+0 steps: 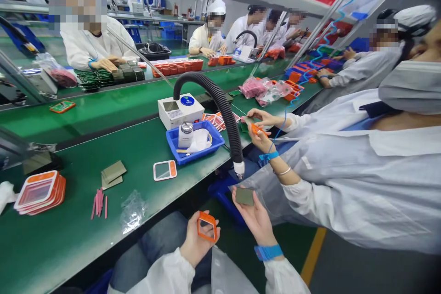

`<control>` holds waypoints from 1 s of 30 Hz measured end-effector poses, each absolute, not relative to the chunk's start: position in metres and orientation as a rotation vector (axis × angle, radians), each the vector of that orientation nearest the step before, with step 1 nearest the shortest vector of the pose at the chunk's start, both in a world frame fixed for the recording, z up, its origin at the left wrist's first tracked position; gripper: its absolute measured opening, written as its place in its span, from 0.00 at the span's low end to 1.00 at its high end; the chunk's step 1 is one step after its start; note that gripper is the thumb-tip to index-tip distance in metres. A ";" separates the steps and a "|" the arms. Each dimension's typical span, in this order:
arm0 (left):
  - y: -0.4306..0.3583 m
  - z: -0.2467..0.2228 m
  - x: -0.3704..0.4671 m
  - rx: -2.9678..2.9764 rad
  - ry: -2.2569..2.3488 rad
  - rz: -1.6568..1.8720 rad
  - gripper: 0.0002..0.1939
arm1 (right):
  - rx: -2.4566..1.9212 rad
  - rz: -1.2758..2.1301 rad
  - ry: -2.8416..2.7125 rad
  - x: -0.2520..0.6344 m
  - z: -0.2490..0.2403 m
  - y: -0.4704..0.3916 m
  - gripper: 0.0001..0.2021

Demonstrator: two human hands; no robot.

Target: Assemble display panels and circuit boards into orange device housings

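In the head view, my left hand (195,242) is closed around a small orange plastic frame (203,235) with a window in it. To its right, my right hand (259,221) holds a flat grey-green rectangular panel (244,196), lying across the fingers under the nozzle of a black flexible hose (225,110). Both hands are above my lap, off the table's front edge. On the green table lie a white-and-orange framed cover (164,170), two more grey-green panels (113,173), several pink strips (99,203) and a stack of orange-and-white frames (41,192).
The hose rises from a white box (181,111) behind a blue tray (200,147) holding a metal-capped bottle (186,134). Crumpled clear plastic (133,211) lies near the table edge. Close on my right, a co-worker (337,165) handles an orange part. A green conveyor (138,101) runs behind.
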State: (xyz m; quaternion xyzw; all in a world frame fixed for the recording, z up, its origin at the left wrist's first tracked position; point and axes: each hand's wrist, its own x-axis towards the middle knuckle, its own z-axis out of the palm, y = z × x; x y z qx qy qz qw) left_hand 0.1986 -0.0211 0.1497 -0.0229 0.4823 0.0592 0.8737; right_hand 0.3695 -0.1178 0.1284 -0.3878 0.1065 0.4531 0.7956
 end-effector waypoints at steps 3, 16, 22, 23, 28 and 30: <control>-0.028 0.144 0.200 -0.057 1.048 0.104 0.21 | -0.897 0.916 0.157 0.368 0.130 -0.121 0.16; -0.037 0.128 0.239 -0.028 0.989 -0.009 0.20 | -0.876 1.082 0.107 0.360 0.149 -0.102 0.15; -0.034 0.126 0.279 -0.009 0.820 -0.103 0.19 | -0.918 0.937 0.173 0.367 0.145 -0.120 0.14; -0.033 0.125 0.286 -0.004 0.788 -0.114 0.19 | -0.925 0.913 0.189 0.369 0.145 -0.124 0.13; -0.034 0.121 0.308 0.042 0.678 -0.124 0.19 | -0.941 0.846 0.287 0.387 0.151 -0.153 0.14; -0.036 0.119 0.312 0.060 0.652 -0.120 0.19 | -0.944 0.819 0.310 0.393 0.153 -0.164 0.16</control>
